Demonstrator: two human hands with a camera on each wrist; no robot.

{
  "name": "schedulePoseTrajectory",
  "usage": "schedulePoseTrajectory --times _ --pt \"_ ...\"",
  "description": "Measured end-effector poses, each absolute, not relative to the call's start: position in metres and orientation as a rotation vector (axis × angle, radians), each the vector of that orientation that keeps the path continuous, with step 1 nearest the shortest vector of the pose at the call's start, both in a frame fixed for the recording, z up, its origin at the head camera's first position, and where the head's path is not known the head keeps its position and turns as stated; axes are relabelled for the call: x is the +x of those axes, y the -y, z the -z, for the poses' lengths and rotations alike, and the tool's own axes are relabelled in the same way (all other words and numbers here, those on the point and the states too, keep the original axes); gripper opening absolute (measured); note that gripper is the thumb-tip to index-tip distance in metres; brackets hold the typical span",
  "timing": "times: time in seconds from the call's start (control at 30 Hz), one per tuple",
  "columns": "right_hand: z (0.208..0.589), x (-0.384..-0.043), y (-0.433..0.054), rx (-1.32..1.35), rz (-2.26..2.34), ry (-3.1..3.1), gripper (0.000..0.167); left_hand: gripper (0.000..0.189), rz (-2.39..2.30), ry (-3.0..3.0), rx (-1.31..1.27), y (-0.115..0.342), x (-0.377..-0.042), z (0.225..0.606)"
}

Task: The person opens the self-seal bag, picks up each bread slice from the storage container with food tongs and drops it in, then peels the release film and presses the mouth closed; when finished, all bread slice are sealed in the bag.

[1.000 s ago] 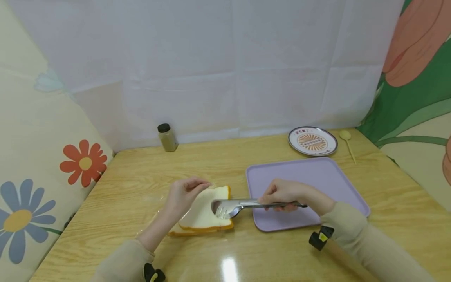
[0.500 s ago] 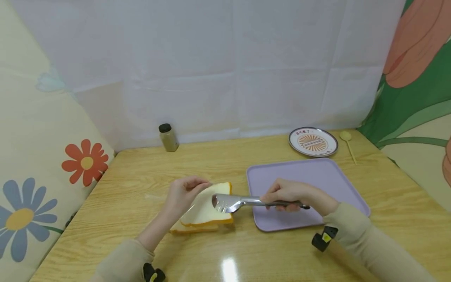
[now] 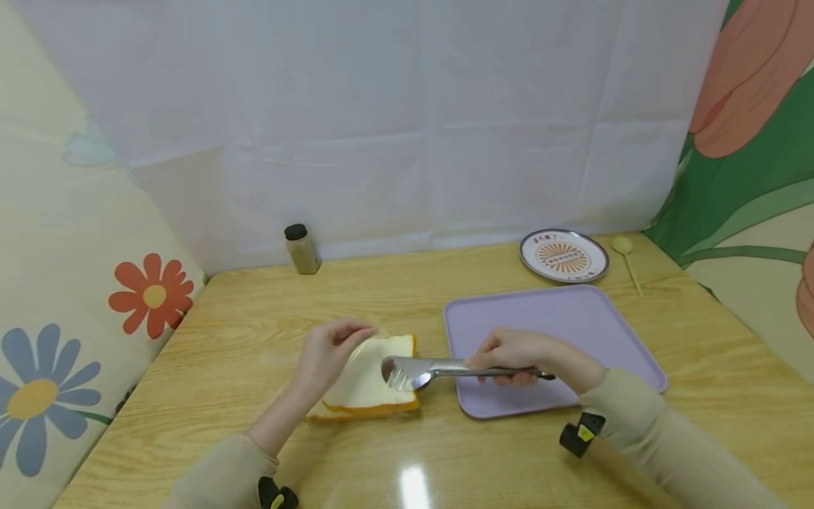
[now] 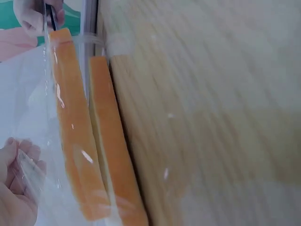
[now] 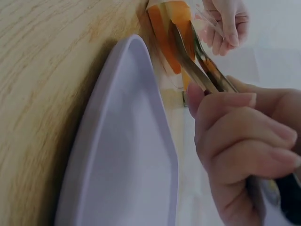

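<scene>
My left hand (image 3: 333,353) pinches the edge of a clear plastic bag (image 4: 29,172) between thumb and fingers. Two slices of bread lie one over the other within the bag's film: the upper slice (image 3: 359,382) and the lower slice (image 3: 343,417), which is mostly covered. In my right hand (image 3: 518,355) is a pair of metal tongs (image 3: 448,367), gripped around the handle. One arm of the tongs lies over the upper slice's right part; in the right wrist view the other passes beneath it. The left wrist view shows a narrow gap between the crusts (image 4: 77,127).
A purple tray (image 3: 566,307) sits right of the bread, partly under my right forearm. Farther back are a patterned plate (image 3: 564,256), a yellow spoon (image 3: 626,258) and a black-capped jar (image 3: 302,249). A white cloth (image 3: 420,141) hangs behind the table.
The tongs and upper slice rose a little half a second ago and are now lower again, nearer the bottom slice. My left hand stays nearly where it was, pinching the bag.
</scene>
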State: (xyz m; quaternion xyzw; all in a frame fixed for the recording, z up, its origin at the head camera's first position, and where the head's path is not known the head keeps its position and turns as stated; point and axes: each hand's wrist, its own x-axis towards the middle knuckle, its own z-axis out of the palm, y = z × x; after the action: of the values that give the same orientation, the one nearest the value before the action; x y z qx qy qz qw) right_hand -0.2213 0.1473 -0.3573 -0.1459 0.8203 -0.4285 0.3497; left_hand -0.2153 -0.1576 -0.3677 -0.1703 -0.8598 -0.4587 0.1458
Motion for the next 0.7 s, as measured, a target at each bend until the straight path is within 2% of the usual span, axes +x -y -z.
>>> schedulePoseTrajectory --times 0.2,0.43,0.7 --pt "0.354 -0.220 -0.159 -0.441 1.106 -2.106 0.045 0.006 1.225 2.476 -0.525 0.166 -0.221 0.363" --pt "0.347 -0.218 -0.195 -0.420 1.149 -2.105 0.050 0.005 1.224 2.457 -0.522 0.172 -0.226 0.361" --pt "0.332 -0.194 -0.238 -0.373 1.106 -2.333 0.048 0.006 1.220 2.501 -0.480 0.170 -0.229 0.363"
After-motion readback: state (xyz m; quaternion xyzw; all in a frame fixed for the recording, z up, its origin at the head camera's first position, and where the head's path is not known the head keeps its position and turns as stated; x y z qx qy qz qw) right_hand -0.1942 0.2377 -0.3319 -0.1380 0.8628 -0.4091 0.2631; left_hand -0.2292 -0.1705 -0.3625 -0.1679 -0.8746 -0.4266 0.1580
